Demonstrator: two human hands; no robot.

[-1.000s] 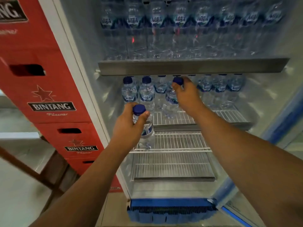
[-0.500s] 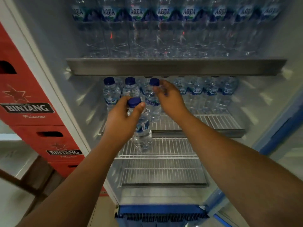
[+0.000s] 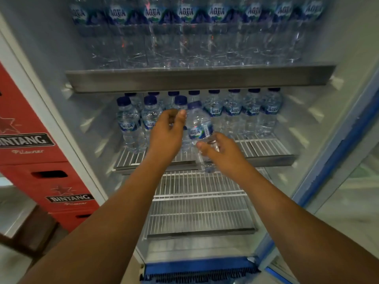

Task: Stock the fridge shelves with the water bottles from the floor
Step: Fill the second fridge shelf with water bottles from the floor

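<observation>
Head view into the open fridge [image 3: 348, 58].

One small Aqua water bottle [image 3: 200, 128] is in the air in front of the middle wire shelf [image 3: 266, 146]. It is tilted, with its blue cap toward 11 o'clock and its base toward 5 o'clock. The base overlaps the shelf's front edge in view, and the bottle's outline is blurred.

- **Right hand** [image 3: 223, 154]: grasps the bottle's lower half, thumb across the front, fingers curled behind.
- **Left hand** [image 3: 166, 136]: sits at the bottle's 9 o'clock with fingers loosely bent, grasping nothing. Its thumb tip is just beside the bottle's shoulder; cannot tell whether they touch.

On the middle shelf, a back row of small bottles [image 3: 233, 111] runs across the width. A front row of three [image 3: 128, 124] stands at the left end, 10 o'clock from the hands.

The upper shelf [image 3: 201, 78] carries large Aqua bottles [image 3: 184, 37]. The lower wire shelf [image 3: 201, 212] lies at 6 o'clock. Red Bintang crates [image 3: 30, 140] are stacked at 9 o'clock, outside the fridge.
</observation>
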